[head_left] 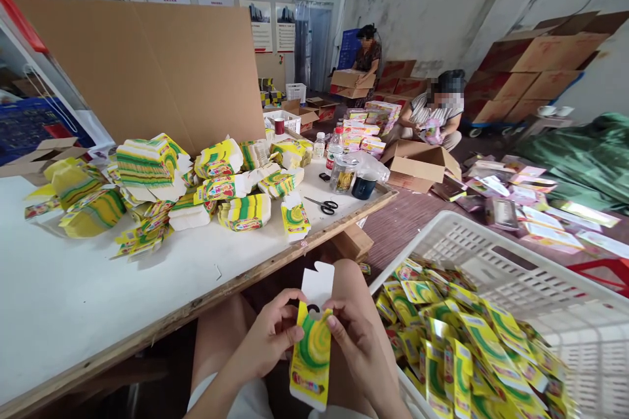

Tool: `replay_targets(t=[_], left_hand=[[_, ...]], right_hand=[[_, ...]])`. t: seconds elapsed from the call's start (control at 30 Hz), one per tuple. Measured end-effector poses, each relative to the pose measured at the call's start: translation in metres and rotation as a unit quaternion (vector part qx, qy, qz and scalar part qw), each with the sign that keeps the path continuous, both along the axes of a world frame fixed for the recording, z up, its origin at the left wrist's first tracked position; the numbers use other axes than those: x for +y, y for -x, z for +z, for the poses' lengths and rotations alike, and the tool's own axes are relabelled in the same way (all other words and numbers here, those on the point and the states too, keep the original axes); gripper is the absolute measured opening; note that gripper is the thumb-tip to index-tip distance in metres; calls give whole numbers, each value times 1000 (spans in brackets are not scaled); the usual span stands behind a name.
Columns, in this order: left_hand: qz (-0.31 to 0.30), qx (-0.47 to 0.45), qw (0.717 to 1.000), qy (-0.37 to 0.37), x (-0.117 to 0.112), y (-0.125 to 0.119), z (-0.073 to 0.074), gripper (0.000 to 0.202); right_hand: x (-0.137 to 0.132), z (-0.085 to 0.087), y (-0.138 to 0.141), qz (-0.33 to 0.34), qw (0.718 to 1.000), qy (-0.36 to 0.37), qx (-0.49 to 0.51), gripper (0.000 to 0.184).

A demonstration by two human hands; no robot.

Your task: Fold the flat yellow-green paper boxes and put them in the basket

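Observation:
A small yellow-and-green carton [311,357] is upright over my lap, its white top flap [318,285] raised and its mouth facing up. My left hand [278,330] pinches the upper left edge between thumb and fingers. At the upper right edge, my right hand [356,340] grips with its thumb on the printed front. Whether anything lies inside the carton cannot be seen. On the table edge ahead lies a similar single carton [295,217]. Behind it are stacks of flat cartons [147,167] in the same print.
A white plastic basket [491,236] on my right holds many filled-out yellow cartons [442,340]. Black scissors [324,205], a dark mug [363,186] and bottles [335,147] stand on the white table [147,314]. Two people work beyond, near open cardboard boxes [417,167].

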State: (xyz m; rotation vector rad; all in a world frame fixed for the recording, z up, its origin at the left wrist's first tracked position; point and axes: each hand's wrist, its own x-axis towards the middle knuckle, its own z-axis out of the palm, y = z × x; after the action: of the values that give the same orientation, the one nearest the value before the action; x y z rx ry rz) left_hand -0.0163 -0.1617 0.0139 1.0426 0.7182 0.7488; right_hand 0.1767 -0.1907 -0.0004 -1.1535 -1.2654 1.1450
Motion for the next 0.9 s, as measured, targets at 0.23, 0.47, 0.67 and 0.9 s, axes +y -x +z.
replay_targets(t=[0.23,0.47,0.67,0.9], left_hand=[[-27,-32,998,43,-1,1,6,83],[43,61,991,-113,4,-2,0,37],[30,146,973,-175,-1,-1,0,42],[18,128,980,-155,-3,-1,7,45]], right_hand=[[3,12,3,-44,997,-38,-57,22],[5,15,-1,-69,997,-6,-16,33],[9,4,4,-27,999,32,-30,41],[10,-14,10,-46,997,24,-59,38]])
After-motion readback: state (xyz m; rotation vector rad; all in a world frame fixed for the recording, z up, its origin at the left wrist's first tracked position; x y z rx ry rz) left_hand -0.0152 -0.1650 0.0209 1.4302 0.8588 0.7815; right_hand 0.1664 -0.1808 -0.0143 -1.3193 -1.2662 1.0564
